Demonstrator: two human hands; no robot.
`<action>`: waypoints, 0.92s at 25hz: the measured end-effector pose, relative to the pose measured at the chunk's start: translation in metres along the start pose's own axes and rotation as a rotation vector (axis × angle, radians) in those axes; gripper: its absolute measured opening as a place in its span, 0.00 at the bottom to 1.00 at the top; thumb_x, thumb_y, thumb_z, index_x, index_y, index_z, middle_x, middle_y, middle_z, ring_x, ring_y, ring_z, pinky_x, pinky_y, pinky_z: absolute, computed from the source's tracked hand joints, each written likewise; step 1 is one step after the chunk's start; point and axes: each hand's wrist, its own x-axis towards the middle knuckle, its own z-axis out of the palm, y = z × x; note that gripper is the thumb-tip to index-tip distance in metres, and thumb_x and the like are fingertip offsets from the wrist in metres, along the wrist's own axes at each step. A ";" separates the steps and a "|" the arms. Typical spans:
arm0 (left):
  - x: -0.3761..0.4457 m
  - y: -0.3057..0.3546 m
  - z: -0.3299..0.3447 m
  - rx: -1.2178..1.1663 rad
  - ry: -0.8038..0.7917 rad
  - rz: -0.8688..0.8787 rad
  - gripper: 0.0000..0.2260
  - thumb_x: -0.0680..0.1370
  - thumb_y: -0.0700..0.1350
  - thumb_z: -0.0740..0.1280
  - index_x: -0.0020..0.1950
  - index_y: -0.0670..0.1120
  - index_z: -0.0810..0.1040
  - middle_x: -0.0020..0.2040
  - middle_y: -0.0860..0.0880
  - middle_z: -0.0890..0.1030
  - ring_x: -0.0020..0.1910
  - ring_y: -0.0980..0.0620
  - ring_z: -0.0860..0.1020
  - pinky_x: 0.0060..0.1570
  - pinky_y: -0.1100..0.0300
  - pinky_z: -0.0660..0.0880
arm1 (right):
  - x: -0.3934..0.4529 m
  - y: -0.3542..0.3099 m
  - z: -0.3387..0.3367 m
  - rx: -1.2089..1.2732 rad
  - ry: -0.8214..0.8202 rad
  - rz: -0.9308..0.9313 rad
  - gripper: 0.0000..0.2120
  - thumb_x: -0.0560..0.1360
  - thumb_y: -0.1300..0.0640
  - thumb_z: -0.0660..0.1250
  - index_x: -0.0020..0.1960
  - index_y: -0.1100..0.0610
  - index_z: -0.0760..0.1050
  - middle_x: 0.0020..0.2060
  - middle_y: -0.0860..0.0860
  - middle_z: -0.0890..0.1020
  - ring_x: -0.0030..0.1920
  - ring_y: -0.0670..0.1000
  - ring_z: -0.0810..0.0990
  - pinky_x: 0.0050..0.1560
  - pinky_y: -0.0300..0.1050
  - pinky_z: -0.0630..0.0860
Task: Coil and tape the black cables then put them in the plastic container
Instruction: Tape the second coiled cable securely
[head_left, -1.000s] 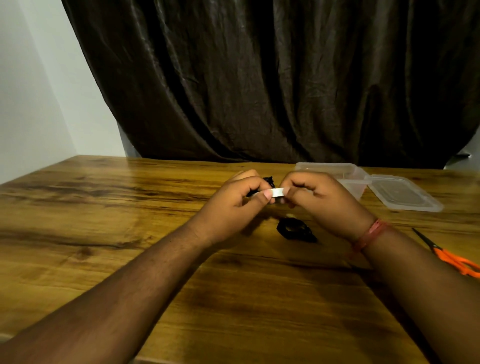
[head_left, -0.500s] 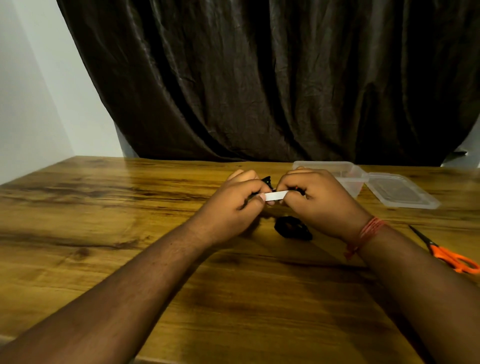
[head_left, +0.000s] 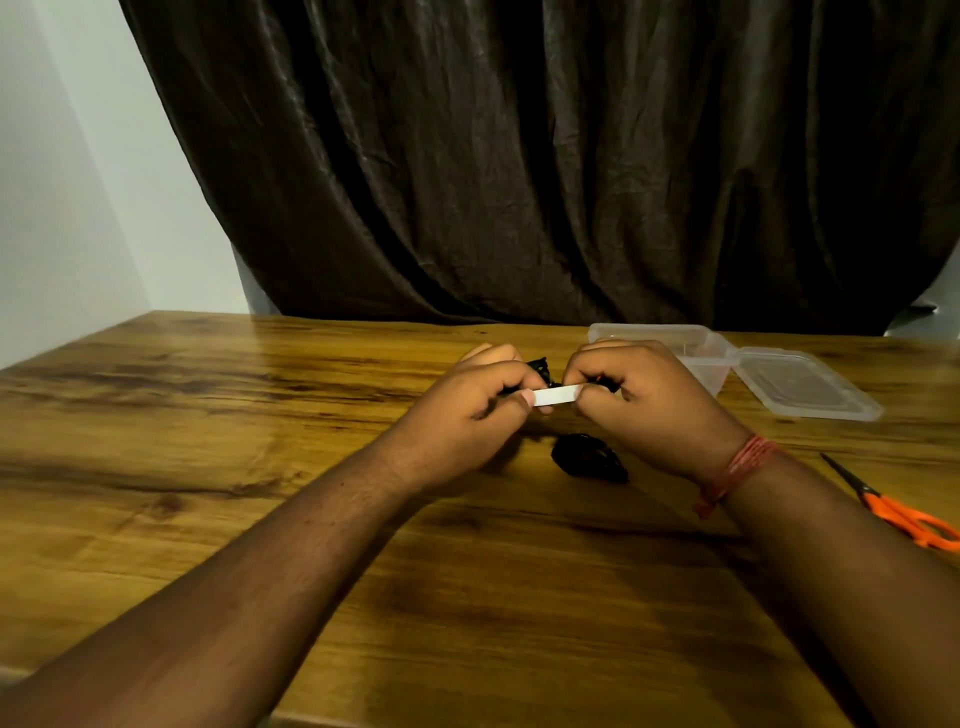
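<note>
Now white tape (head_left: 555, 396) stretches between both hands' fingers (head_left: 524, 397).

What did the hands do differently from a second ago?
Almost nothing moved. The left hand and right hand still pinch the white tape strip between them against the black cable; more of the strip shows now. The coiled cable on the table, the plastic container, its lid and scissors stayed put.
</note>
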 end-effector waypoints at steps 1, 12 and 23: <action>0.000 0.001 0.000 -0.006 0.002 0.000 0.10 0.76 0.43 0.60 0.48 0.44 0.81 0.43 0.57 0.71 0.48 0.53 0.71 0.49 0.57 0.68 | 0.000 0.000 0.000 0.011 -0.003 -0.002 0.09 0.69 0.57 0.60 0.35 0.58 0.77 0.32 0.49 0.77 0.37 0.46 0.75 0.37 0.39 0.68; -0.003 0.002 -0.002 -0.052 -0.020 -0.033 0.08 0.77 0.46 0.60 0.48 0.53 0.79 0.44 0.53 0.73 0.49 0.54 0.72 0.49 0.57 0.70 | -0.002 0.000 -0.001 0.072 -0.002 0.036 0.08 0.73 0.60 0.64 0.35 0.56 0.77 0.31 0.47 0.76 0.36 0.44 0.74 0.35 0.37 0.67; -0.001 -0.001 -0.001 -0.005 0.013 0.007 0.08 0.76 0.43 0.62 0.48 0.47 0.80 0.43 0.56 0.72 0.48 0.51 0.73 0.48 0.54 0.70 | -0.002 -0.006 0.001 -0.007 0.010 -0.020 0.09 0.70 0.52 0.63 0.36 0.55 0.77 0.32 0.47 0.77 0.37 0.45 0.74 0.38 0.43 0.70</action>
